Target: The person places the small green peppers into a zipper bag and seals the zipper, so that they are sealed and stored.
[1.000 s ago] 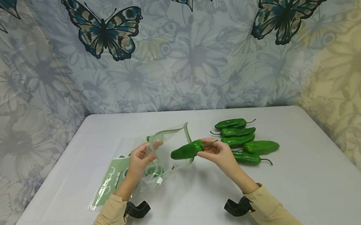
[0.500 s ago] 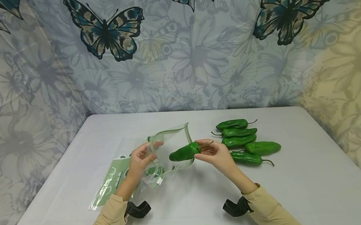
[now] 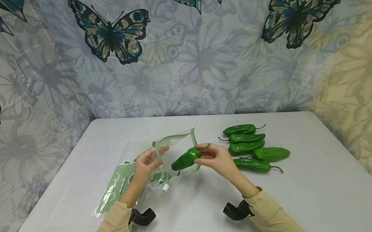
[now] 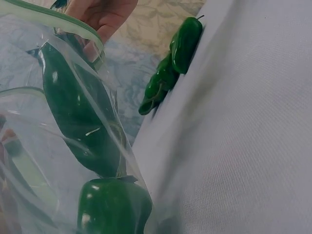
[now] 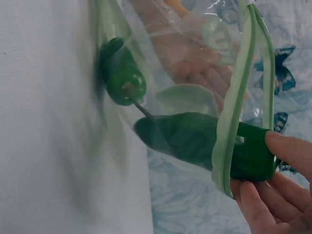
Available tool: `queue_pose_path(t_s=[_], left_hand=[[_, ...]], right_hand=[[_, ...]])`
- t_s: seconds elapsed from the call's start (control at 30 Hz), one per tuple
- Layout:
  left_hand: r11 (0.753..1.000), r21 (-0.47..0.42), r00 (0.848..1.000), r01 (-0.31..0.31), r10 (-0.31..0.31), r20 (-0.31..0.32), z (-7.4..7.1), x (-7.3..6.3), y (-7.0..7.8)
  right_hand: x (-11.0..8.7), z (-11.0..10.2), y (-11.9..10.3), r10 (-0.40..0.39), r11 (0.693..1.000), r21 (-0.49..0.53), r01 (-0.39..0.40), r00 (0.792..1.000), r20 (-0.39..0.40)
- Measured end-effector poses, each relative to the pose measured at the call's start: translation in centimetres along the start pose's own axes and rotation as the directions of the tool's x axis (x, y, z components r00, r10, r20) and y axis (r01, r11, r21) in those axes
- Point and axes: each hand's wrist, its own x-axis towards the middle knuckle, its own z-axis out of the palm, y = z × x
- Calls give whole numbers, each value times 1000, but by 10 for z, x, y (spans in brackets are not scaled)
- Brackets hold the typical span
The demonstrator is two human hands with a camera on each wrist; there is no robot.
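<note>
A green pepper is pinched near its stem end by my right hand. In the right wrist view its tip lies behind the clear film and its stem end sticks out past the green zip strip, between thumb and fingers. My left hand grips the clear zip bag at its mouth, which gapes toward the right hand. Low inside the bag sits another green pepper, also visible in the right wrist view. The bag's film partly blurs the left fingers there.
Several green peppers lie grouped on the white table, right of the right hand. A flat green-printed clear bag lies under and beside the left forearm. Butterfly-patterned cloth hangs behind the table.
The right hand has moved left, carrying the pepper farther into the bag's mouth, with its tip now tilted lower. The left hand and bag have stayed nearly still.
</note>
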Motion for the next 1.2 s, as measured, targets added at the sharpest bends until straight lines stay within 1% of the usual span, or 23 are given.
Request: queue_pose_path(t_s=[0.1, 0.17, 0.3, 0.37, 0.4, 0.47, 0.6, 0.67, 0.87, 1.07, 1.2], left_hand=[[1000, 7, 1000, -7, 7, -1, 0, -1, 1], [1000, 12, 1000, -3, 3, -5, 0, -1, 1], [1000, 5, 1000, 5, -5, -18, 0, -1, 2], [1000, 0, 1000, 0, 0, -17, 0, -1, 2], [1000, -3, 1000, 0, 0, -16, 0, -1, 3], [1000, -6, 1000, -4, 4, -11, 0, -1, 3], [1000, -9, 1000, -2, 2, -11, 2, -1, 4], [1000, -9, 1000, -6, 6, -6, 3, 0, 3], [1000, 9, 1000, 3, -3, 13, 5, 1, 8], [1000, 26, 1000, 3, -3, 6, 6, 1, 10], [1000, 31, 1000, 4, -4, 13, 6, 1, 10]], right_hand=[[1, 6, -2, 3, 1000, -6, -3, 1000, 20], [0, 8, -7, -14, 1000, -4, 14, 999, 35], [-4, 13, -20, -24, 1000, -13, 25, 999, 37], [-6, 15, -24, -21, 999, -23, 22, 999, 36], [-6, 16, -22, -6, 1000, -21, 7, 999, 33], [-5, 17, -15, 0, 1000, -21, 1, 1000, 29], [-2, 19, -1, -17, 1000, -20, 17, 1000, 11], [-2, 20, 3, -28, 999, -33, 28, 1000, -8], [0, 24, 5, -43, 998, -40, 41, 998, -47], [3, 26, 4, -70, 996, -54, 67, 996, -58], [5, 26, 5, -116, 991, -71, 113, 992, -39]])
